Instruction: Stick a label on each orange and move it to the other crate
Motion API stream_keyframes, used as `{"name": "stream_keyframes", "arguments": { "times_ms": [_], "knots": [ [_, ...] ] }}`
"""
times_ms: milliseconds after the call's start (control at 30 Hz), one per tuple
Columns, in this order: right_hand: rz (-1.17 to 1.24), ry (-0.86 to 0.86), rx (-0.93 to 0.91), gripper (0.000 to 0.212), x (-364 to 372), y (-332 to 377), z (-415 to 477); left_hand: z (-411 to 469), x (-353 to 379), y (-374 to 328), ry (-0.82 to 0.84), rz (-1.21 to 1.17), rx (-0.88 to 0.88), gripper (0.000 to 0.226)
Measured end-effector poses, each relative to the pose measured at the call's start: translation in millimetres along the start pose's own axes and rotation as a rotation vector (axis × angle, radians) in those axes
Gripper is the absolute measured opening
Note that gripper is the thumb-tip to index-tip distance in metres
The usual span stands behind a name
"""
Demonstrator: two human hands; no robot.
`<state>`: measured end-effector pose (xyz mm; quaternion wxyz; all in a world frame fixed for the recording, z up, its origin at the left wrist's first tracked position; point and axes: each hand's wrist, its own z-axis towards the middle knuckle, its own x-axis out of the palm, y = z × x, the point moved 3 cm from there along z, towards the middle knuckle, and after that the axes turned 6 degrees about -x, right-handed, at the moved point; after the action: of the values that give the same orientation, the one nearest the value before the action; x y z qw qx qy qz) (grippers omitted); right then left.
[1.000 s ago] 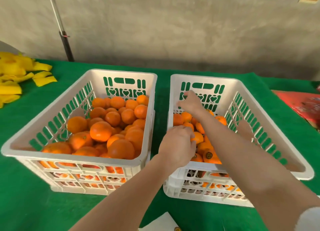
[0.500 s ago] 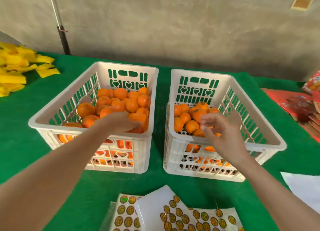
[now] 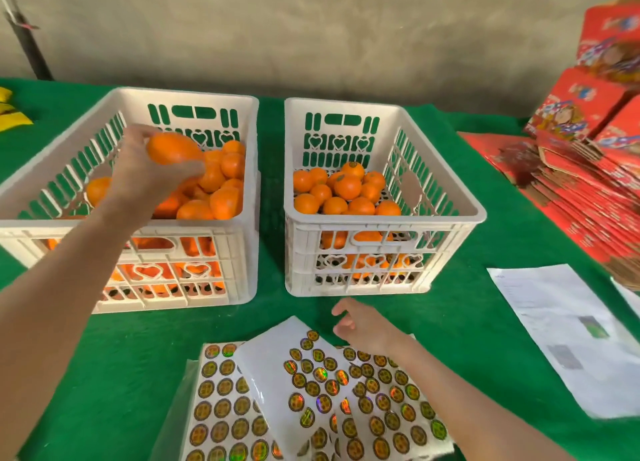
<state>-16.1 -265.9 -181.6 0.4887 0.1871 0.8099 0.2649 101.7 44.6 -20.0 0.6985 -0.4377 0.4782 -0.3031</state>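
My left hand (image 3: 145, 176) is raised over the left crate (image 3: 194, 96), fingers and thumb curled round one orange (image 3: 171, 148) that it holds clear above the pile. Under and just beyond that hand the rest of the unlabelled oranges (image 3: 218, 194) lie heaped against the crate's far and right walls.

My right hand (image 3: 363, 325) is low and nearer to me, over the far edge of the label sheets (image 3: 311, 377). Its fingers are loosely bent and it holds nothing. Whether a fingertip is touching the top sheet I cannot make out, as the hand is a little blurred. The sheets overlap one another under and on the near side of that hand, covered in rows of round, shiny gold-and-dark labels, with a bare patch on the topmost sheet to the hand's left.

Just beyond my right hand stands the right crate (image 3: 381, 218), apart from the left crate with a strip of green worktop (image 3: 270, 190) between them. Its oranges (image 3: 346, 197) lie in a low layer toward the near wall, and the one highest in the pile shows a dark round label (image 3: 352, 165).

To the right of my right hand a printed paper sheet (image 3: 568, 336) lies flat on the worktop. Beyond it is a stack of red printed cartons (image 3: 588, 183). Far off to the left of my left hand, something yellow (image 3: 10, 116) shows at the worktop's edge.
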Motion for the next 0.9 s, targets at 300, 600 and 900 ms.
{"name": "stream_keyframes", "arguments": {
  "times_ms": [300, 600, 900],
  "knots": [
    [0.098, -0.032, 0.184, 0.052, 25, -10, 34, -122, 22, -6, 0.376, -0.620, -0.192, 0.074],
    [0.184, -0.092, 0.145, 0.042, 24, -16, 34, -158, 88, 68, 0.510, -0.875, -0.775, 0.047],
    [0.218, -0.001, 0.182, 0.032, 31, 1, 44, -158, 115, 90, 0.505, -0.722, -0.890, 0.102]
  ]
}}
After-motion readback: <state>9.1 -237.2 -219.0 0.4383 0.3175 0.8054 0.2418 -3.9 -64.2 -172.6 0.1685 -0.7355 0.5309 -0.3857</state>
